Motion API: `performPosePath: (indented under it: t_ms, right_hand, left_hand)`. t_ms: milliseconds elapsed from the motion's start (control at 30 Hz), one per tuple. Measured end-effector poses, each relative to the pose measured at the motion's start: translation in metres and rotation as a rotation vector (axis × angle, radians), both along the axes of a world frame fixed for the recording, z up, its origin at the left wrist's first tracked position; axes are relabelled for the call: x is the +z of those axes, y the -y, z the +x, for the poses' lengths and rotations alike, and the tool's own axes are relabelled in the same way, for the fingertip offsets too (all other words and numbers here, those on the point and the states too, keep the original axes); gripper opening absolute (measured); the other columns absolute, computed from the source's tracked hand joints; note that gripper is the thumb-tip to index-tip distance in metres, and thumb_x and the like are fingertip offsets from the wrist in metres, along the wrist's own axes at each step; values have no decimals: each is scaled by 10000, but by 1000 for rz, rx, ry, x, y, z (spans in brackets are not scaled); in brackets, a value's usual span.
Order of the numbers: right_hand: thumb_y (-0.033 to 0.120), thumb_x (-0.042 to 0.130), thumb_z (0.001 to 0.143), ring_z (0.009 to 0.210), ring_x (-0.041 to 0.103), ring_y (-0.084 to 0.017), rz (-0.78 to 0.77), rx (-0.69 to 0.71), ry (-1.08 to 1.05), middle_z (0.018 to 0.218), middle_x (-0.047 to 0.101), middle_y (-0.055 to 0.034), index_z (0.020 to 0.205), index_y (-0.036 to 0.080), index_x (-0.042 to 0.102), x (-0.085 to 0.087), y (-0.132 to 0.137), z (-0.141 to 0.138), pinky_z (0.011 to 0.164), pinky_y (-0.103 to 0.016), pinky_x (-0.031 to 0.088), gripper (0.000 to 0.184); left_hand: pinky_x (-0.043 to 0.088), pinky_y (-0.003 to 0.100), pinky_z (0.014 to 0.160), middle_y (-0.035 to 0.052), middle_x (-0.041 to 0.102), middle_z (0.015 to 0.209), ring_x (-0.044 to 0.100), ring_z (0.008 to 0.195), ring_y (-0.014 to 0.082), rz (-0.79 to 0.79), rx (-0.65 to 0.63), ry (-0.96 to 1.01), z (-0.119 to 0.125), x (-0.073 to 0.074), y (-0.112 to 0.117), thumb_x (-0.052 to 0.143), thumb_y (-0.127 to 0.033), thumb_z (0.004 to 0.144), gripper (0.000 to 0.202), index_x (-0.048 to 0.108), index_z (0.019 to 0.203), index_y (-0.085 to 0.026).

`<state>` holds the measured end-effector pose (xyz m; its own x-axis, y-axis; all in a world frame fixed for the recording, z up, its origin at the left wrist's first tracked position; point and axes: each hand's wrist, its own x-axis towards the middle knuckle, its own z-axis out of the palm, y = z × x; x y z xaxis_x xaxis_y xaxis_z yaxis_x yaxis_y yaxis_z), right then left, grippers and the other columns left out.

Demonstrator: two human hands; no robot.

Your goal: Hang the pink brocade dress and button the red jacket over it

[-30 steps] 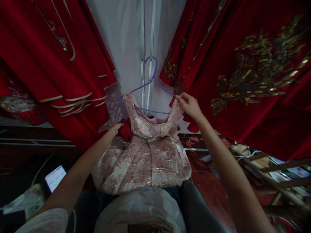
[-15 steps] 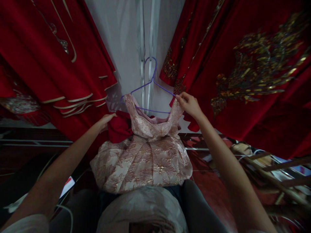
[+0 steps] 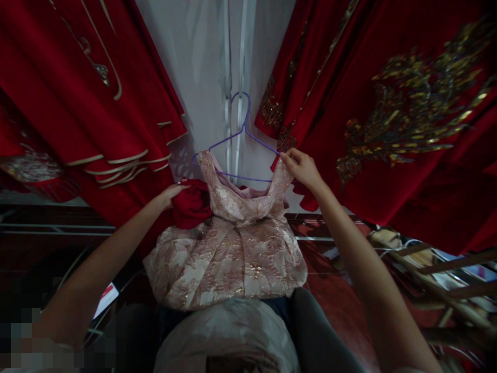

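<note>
One brocade dress (image 3: 240, 254), pink and gold, centre of the frame. Bodice uppermost, skirt spread below, lower edge near the person's lap. Strap on the left side of the frame lies over one arm of a purple hanger (image 3: 227, 138), hanger tip poking out past it. Strap on the right reaches the hanger's other end; fingers cover the spot, so cannot tell if it sits fully. Hook appears caught on the pale vertical strips (image 3: 238, 57), upper centre.

Reading of progress: dress up on the hanger, one strap clearly placed, the other placed or nearly so. Unsettled part: red cloth (image 3: 192, 210), bunched just left of the bodice, not lying flat. Joined to the dress or separate, unclear.

Left hand (image 3: 173, 194): fingers closed on the outer edge of the red cloth, mid-left. Right hand (image 3: 302, 167): thumb and forefinger pinching the top of the strap against the hanger's end, right of centre. Neither hand free.

Farther out: red garment with pale piping (image 3: 128, 114), upper left; red garment with gold sequin work (image 3: 388, 197), upper right. White-and-red flat item (image 3: 106, 300), lower left, partly behind the forearm. Wooden frame (image 3: 430, 267), lower right, blurred.
</note>
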<state>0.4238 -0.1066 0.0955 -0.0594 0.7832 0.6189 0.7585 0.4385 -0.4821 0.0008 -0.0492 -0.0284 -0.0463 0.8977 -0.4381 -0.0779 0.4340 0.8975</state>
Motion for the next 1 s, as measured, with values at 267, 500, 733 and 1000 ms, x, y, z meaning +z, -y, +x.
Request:
performPosePath:
  t_ms: [267, 500, 733, 1000]
  right_hand:
    - [651, 433, 838, 620, 532, -165, 4, -8, -3, 670, 614, -32, 730, 198, 577, 0, -1, 0, 568, -260, 360, 487]
    - [640, 448, 833, 615, 528, -163, 8, -14, -13, 644, 599, -21, 719, 200, 577, 3, 0, 1, 568, -258, 359, 473]
    - [600, 456, 847, 605, 509, -147, -12, 18, 11, 636, 583, -10, 704, 197, 556, 7, 12, -7, 566, -249, 352, 439]
    - [568, 423, 870, 499, 375, -110, 73, -29, -68, 500, 389, 12, 524, 197, 383, 18, 15, -2, 488, -263, 259, 509]
  left_hand:
    - [483, 261, 545, 18, 645, 587, 611, 573, 173, 215, 175, -465, -18, 23, -24, 827, -232, 497, 318, 660, 748, -133]
    - [481, 293, 724, -16, 606, 675, 564, 695, 117, 408, 446, -386, 16, 81, -58, 603, -192, 729, 193, 588, 899, -101]
    - [449, 233, 746, 6, 556, 656, 577, 811, 170, 998, 183, -651, 87, 133, -36, 671, -278, 683, 151, 597, 676, -147]
    - [459, 248, 776, 0, 575, 769, 574, 888, 168, 1182, 24, -312, 117, 167, 40, 638, -239, 748, 104, 632, 799, -149]
